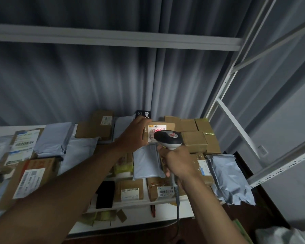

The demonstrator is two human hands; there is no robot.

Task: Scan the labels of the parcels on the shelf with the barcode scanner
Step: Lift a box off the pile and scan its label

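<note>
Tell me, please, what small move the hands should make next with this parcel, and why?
Probably hold steady a moment, then set this box down. The left hand grips the cardboard parcel tilted toward the barcode scanner, which the right hand aims at its label. Red light already falls on the barcode, so the read looks underway.

Scanner (167,139) lights held parcel's label (156,131).
</note>
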